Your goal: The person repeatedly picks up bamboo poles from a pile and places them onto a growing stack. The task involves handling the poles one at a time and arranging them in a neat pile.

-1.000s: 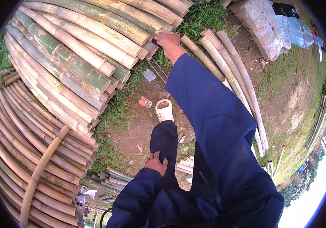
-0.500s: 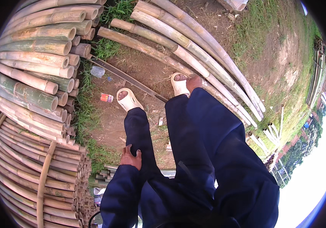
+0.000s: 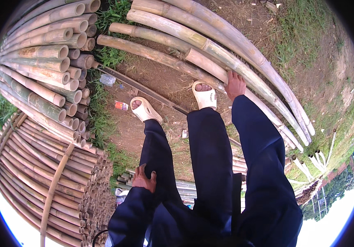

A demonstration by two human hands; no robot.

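My right hand [image 3: 235,85] reaches down to a pale bamboo pole [image 3: 206,64] on the ground, its fingers curled over the top; their tips are partly hidden. This pole lies among several long, roughly parallel poles, between a thinner brownish pole [image 3: 156,59] on the near side and a greenish one [image 3: 173,25] beyond. My left hand [image 3: 145,180] holds nothing and rests on my dark left trouser leg [image 3: 157,150], thumb apart from the fingers. My feet, in cream slides [image 3: 205,95], stand on bare soil; the right one is close to the brownish pole.
Thick cut bamboo [image 3: 41,65] is stacked at the left, open ends toward me. Below it, a second stack of thinner poles [image 3: 41,164] has an upright bamboo stake [image 3: 55,185] against it. A long narrow dark strip [image 3: 144,91] crosses the soil. Litter and grass lie around.
My right hand has moved right and slightly up, from beside my right foot onto the pale pole. My left hand stays on my leg. The view has shifted and tilted.
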